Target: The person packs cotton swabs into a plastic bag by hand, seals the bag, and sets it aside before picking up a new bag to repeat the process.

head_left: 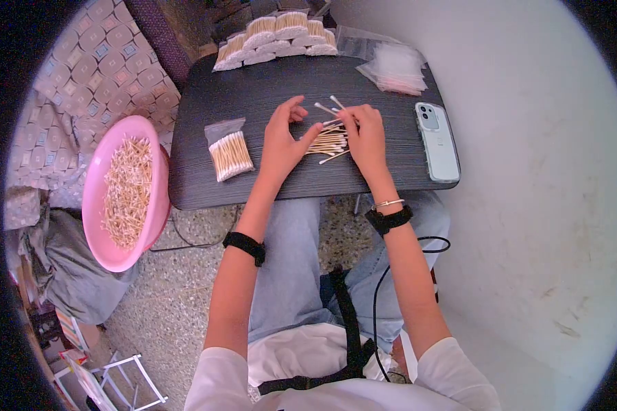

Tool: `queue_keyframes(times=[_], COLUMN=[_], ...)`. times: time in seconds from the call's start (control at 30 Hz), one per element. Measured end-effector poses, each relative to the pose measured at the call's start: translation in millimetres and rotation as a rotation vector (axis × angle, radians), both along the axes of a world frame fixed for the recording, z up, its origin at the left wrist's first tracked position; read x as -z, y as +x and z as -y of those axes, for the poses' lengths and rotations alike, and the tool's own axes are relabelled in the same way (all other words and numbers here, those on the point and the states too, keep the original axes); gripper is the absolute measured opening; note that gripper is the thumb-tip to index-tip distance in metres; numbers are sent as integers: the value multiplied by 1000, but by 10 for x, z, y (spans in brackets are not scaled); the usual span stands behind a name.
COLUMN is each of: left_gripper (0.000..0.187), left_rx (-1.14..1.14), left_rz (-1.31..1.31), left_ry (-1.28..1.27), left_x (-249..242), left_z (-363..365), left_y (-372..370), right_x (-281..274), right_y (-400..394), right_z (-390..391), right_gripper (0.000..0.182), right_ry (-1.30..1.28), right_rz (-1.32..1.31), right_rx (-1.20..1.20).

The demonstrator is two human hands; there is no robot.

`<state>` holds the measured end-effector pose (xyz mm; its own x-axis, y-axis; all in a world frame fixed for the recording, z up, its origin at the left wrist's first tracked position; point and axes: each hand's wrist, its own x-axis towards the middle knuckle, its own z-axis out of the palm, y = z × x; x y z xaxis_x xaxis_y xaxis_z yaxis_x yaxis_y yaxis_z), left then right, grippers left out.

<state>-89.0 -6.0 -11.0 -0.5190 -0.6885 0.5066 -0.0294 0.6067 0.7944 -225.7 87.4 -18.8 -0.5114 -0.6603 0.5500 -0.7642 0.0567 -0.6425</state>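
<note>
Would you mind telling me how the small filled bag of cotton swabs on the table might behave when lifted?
The bag of swabs probably feels light, since it holds only thin sticks. Its clear plastic looks slippery and floppy above the fill. Packed tightly, it should lie flat on the table, not roll.

Both forearms extended forward, bare, elbows bent, converging toward the centre. Left hand (283, 140) palm down, fingers spread and curled, thumb raised. Right hand (365, 137) palm down, fingers bent inward toward the left. Fingertips of both hands close together. Dark band on each wrist; thin bangle on the right.
</note>
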Motion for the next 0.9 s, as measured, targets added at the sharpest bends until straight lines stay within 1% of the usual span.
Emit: queue_keyframes(times=[0.07,0.1,0.17,0.27,0.37,0.5,0.6,0.67,0.77,0.9], left_gripper=[32,28,21,12,9,10,10,11,11,11], left_rx=[23,18,8,47,56,83,89,95,75,32], left_rz=[80,137,251,249,264,260,263,280,220,177], left_ry=[-71,-147,-298,-291,-264,-272,-260,-232,-317,-205], left_x=[15,27,49,83,85,66,71,53,81,50], left_z=[2,8,24,42,57,56,58,54,75,60], left_y=[21,20,15,14,23,33,28,32,20,35], right_x=[22,18,13,15,31,45,26,8,19,15], right_y=[-17,-15,-7,14,16,6,-5,18,13,-5], right_z=[13,16,5,14,19,28,6,-2,4,0], right_gripper=[18,18,18,18,18,18,17,17,16,17], right_ry=[-33,-49,11,59,65,49,71,85,63,54], right_rz=[2,3,-32,-93,-112,-60,-91,-90,-91,-48], right_rx=[75,112,112,122,141,150,60,73,80,64])
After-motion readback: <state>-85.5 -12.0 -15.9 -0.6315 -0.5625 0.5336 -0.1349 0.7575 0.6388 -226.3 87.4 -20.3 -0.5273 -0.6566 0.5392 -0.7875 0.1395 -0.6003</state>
